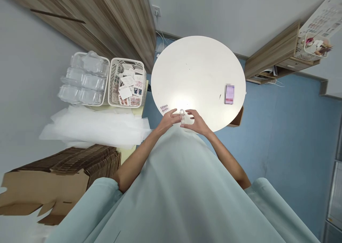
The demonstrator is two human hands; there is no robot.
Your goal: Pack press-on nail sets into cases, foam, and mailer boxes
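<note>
From my distant seat I see the right hand (196, 122) at six o'clock, thumb and forefinger curved around a clear plastic case (182, 117); it looks clamped on the case by its two ends. The left hand (168, 120) comes in from the case's nine o'clock side, fingertips against it, thumb apart; I cannot tell whether those fingers grip or only steady. The case stands edge-on between the hands over the near rim of the table, a hold that, I judge, leaves its flat faces free and suits fine finger work.

Just beyond the left hand, at about ten o'clock, a card of press-on nails (164, 108) lies within easy reach. A phone (229, 94) rests near the three o'clock rim, probably put there to stay out of the way.

The surface is a white round table (197, 65), glossy under a bright reflection, with a few dark specks. Outward at ten o'clock, a white basket (144, 86) of nail cards sits beside another of clear plastic packs (93, 83), seemingly kept as close stock. White foam sheets (96, 127) spread at nine; flattened cardboard boxes (66, 179) stack at eight. At two stands a wooden cabinet (275, 54) above blue floor (288, 129).
</note>
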